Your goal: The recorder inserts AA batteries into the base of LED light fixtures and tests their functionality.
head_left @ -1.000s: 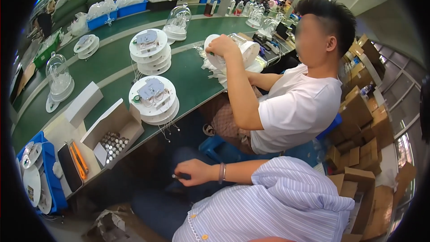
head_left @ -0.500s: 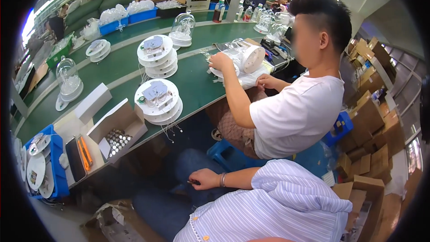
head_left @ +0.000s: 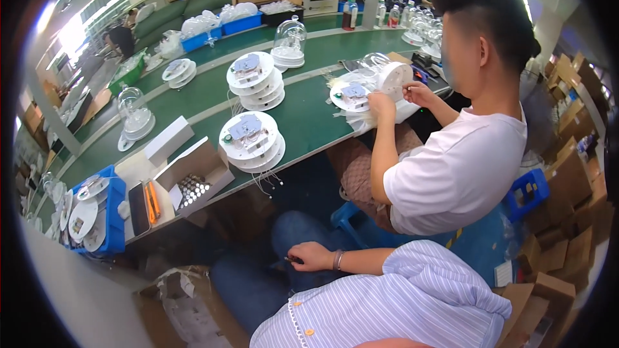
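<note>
My right hand (head_left: 313, 256), with a bracelet at its wrist, rests over my jeans (head_left: 242, 296) below the bench. Its fingers are curled around a small dark thing (head_left: 294, 259) too little seen to name. My left hand is out of view. On the bench edge nearest me stands a stack of white round lamp bases (head_left: 251, 135) with grey boxes, circuit parts and dangling wires. A second stack (head_left: 255, 77) is behind it. To the left, an open white carton (head_left: 222, 171) holds several silver cylinders (head_left: 193, 188).
A co-worker in a white shirt (head_left: 458, 161) sits ahead right, both hands at a white round base (head_left: 351, 96). A black phone (head_left: 138, 209), orange cutter knife (head_left: 153, 201) and blue bin (head_left: 116, 219) lie left. Glass domes (head_left: 289, 42) stand farther back; cardboard boxes (head_left: 570, 174) are piled right.
The view has turned slightly left, so the bench things sit farther right. The co-worker's hands have come together at the white base. My right hand keeps its closed pose on my lap.
</note>
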A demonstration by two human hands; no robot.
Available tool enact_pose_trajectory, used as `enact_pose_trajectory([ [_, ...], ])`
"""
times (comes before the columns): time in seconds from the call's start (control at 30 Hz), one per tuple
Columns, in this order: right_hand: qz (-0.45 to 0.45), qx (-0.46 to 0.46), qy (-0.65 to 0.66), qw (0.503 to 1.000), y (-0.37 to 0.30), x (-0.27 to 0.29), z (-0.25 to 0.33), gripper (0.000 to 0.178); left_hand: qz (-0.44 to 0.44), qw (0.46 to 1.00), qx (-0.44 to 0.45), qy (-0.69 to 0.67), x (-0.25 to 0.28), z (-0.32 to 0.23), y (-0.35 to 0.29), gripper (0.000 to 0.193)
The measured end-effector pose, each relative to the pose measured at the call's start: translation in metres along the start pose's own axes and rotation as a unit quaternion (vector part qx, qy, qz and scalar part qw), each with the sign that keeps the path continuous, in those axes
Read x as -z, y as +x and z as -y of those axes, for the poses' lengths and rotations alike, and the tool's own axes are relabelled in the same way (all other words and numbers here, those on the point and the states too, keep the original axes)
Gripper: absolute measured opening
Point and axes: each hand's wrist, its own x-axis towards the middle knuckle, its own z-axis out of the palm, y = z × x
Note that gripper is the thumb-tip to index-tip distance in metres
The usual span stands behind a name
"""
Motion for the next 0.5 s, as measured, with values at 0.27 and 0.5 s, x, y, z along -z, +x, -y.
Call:
enact_pose_trajectory([
  [0.27, 0.015, 0.096, 0.074, 0.993, 0.014, -0.009, 0.018, 0.017, -0.059, 0.994, 0.047, 0.074, 0.105, 0.060, -0.032, 0.032],
  [0.5, -0.033, 0.018, 0.144, 0.989, -0.014, 0.025, 0.021, 0.014, 0.050, 0.909, 0.161, -0.381, 0.178, -0.233, -0.071, 0.042],
])
